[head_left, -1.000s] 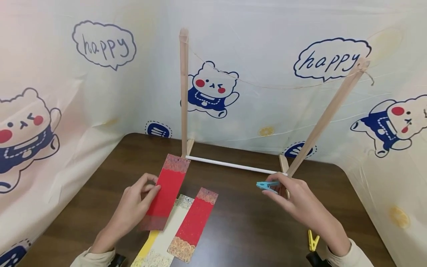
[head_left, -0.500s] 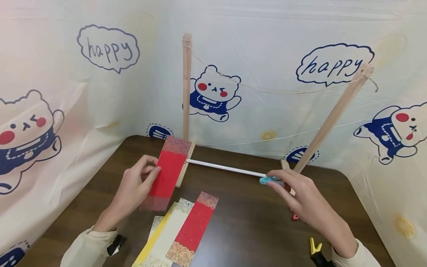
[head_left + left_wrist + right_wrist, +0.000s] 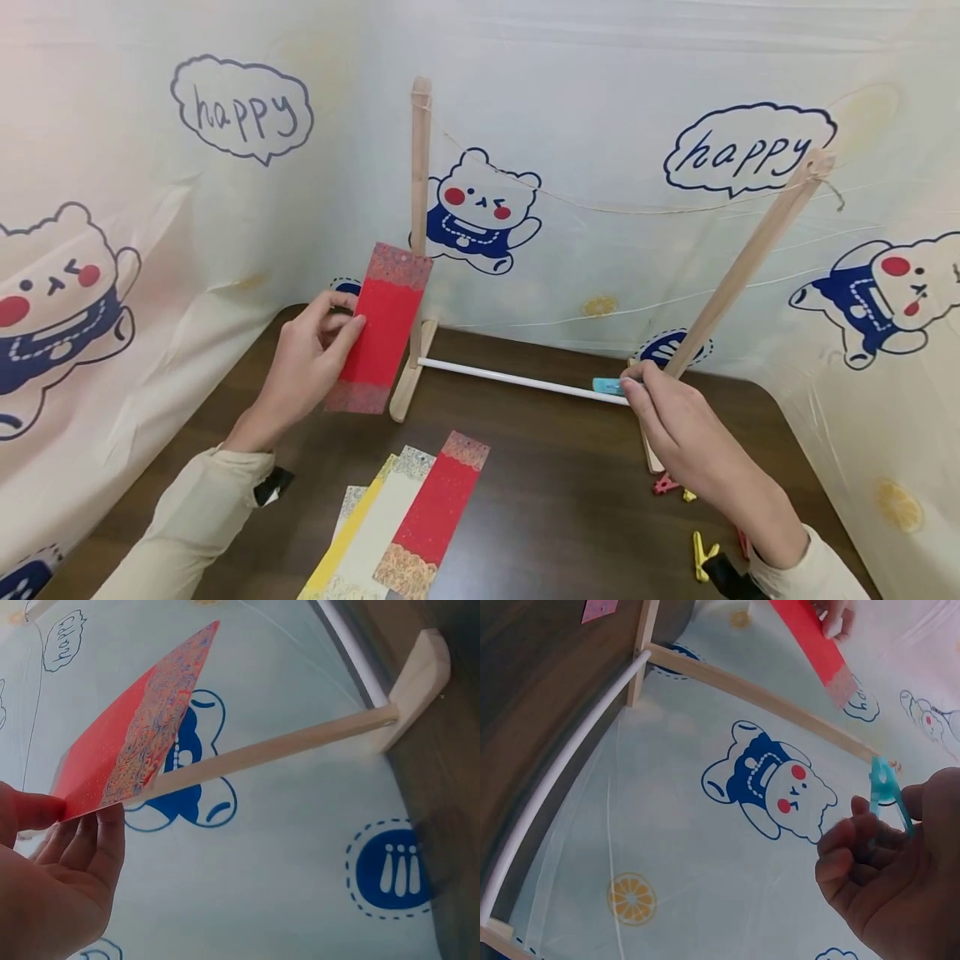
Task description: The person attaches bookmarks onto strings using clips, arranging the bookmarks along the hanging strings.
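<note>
My left hand pinches a red paper strip with patterned ends by its left edge, thumb in front. The strip is held up off the table, before the left post of a wooden stand. A light-blue clothespin sits between the thumb and fingers of my right hand, near the stand's right side. In the right wrist view its handles lie in the fingers and its tip points away from them. A thin string sags between the tops of the two posts, with nothing hanging on it.
On the table lie another red strip, a cream strip and a yellow one, overlapping. A white rod joins the stand's feet. By my right forearm lie a yellow clothespin and a red one.
My left hand has raised the red strip from low over the table up toward the left post. The right hand with the blue clothespin has shifted slightly right and up.
</note>
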The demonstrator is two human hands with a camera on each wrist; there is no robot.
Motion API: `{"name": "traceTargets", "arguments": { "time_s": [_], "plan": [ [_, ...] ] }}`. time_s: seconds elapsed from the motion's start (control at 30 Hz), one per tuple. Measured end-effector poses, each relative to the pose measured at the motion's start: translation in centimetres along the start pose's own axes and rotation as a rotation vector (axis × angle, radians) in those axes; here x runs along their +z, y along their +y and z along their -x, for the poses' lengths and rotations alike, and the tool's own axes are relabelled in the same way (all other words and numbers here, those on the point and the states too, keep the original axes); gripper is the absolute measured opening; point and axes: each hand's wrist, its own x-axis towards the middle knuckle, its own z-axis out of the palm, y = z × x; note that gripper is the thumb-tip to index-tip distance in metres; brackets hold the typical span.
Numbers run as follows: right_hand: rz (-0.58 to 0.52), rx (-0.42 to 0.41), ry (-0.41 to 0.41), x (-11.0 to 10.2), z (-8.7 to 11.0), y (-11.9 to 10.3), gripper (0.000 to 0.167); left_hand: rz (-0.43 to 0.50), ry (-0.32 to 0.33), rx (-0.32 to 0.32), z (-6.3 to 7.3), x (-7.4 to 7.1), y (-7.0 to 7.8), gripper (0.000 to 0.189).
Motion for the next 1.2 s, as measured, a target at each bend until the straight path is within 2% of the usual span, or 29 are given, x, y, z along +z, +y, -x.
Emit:
{"name": "traceTargets", "arguments": {
  "time_s": [0.17,0.33,0.57,0.7,0.93,1.07,1.2],
  "plan": [
    [0.002,0.022,0.000,-0.3,-0.7,-0.2,0.015,0.019,-0.020,0.024,-2.0,0.6,0.3,0.024],
    [0.027,0.010,-0.022,-0.6,-1.4,0.0,0.018,0.019,-0.030,0.037,-3.2,0.8,0.5,0.025],
    [0.040,-0.025,-0.030,-1.0,-2.7,-0.1,0.022,0.046,-0.027,0.020,-4.7,0.9,0.7,0.026],
    [0.048,-0.101,0.041,-1.2,-3.5,-0.1,0.031,0.060,-0.038,0.013,-5.7,0.9,0.9,0.027],
    [0.071,-0.265,0.232,-1.7,-5.7,-0.3,0.036,0.084,-0.015,0.007,-7.0,0.8,1.2,0.026],
    [0.065,-0.281,0.304,-2.1,-6.6,-0.5,0.039,0.092,-0.005,-0.005,-7.1,0.8,1.3,0.026],
    [0.051,-0.285,0.318,-2.3,-7.4,-0.7,0.035,0.100,0.022,0.001,-7.4,0.7,1.4,0.024]
  ]
}}
